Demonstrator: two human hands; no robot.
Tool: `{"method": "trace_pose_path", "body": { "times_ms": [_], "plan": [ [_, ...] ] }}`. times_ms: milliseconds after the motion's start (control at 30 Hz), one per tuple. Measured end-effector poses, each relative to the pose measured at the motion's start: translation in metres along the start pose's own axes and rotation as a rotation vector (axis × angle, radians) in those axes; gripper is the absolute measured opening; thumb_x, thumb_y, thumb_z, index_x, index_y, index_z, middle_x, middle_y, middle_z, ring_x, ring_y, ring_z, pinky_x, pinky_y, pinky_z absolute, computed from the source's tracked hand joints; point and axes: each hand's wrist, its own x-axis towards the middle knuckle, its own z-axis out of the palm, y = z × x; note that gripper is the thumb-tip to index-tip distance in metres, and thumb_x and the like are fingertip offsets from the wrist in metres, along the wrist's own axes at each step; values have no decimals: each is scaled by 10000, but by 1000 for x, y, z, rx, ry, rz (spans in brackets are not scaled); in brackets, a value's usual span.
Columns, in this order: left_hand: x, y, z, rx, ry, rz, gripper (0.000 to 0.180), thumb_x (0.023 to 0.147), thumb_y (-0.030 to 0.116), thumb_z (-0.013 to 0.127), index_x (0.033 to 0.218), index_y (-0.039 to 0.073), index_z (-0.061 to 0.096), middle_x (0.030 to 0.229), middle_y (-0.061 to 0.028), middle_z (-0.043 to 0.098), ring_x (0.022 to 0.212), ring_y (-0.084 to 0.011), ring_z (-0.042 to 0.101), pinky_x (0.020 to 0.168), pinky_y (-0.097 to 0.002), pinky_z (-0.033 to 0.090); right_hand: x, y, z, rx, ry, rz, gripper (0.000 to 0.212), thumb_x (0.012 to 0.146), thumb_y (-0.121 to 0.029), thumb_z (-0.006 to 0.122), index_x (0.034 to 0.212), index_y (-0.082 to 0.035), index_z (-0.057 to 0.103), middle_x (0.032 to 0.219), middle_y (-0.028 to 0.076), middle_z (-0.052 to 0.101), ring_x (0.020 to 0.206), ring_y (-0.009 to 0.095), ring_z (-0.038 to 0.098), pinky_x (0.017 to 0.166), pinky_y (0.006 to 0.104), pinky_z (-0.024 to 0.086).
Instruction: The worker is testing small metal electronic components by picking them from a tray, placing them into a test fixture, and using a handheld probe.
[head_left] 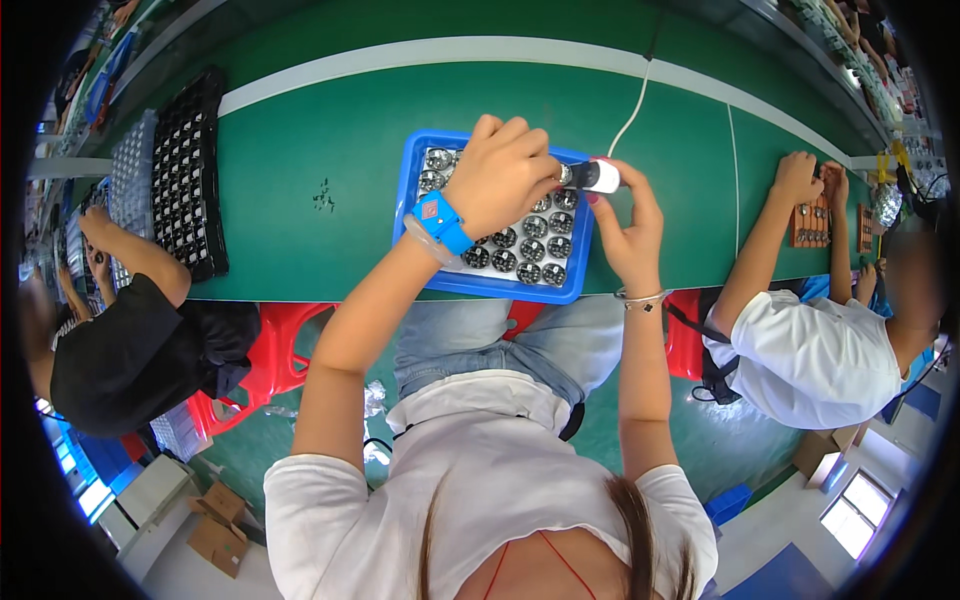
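On the green table in front of me lies a shallow blue tray (pixel 575 285), lined in white and filled with rows of round black-and-silver parts (pixel 533 249). My left hand (pixel 500 170), with a blue band on its wrist, is closed above the tray. Its fingertips pinch a small silvery part (pixel 566 174), mostly hidden by the fingers. My right hand (pixel 632 225) grips a short black-and-white cylindrical device (pixel 598 177) between thumb and fingers. The device's black end meets the pinched part. A white cable (pixel 632 115) runs down to beside the device.
Small dark loose pieces (pixel 323 195) lie left of the tray. Farther left is a black tray with many pockets (pixel 187 175). Co-workers sit on both sides; the right one's hands (pixel 800 180) are over a brown board with parts (pixel 810 225). A raised white strip (pixel 450 50) crosses the back.
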Motion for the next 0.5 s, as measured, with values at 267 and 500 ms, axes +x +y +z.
{"method": "trace_pose_path", "body": {
  "times_ms": [267,500],
  "plan": [
    [-8,-19,4,70,-37,3,123,723,219,715,798,126,690,771,-1,510,809,-194,485,753,-337,347,-2,6,0,341,235,78,404,864,-20,610,1233,16,448,1138,83,553,1050,172,529,938,307,400],
    [-17,-29,-13,76,-79,-4,89,728,196,711,769,120,690,741,1,509,793,-181,491,744,-327,346,2,-8,8,149,26,43,344,818,-28,647,1145,5,545,1094,85,601,1046,171,544,936,297,402]
  ]
}}
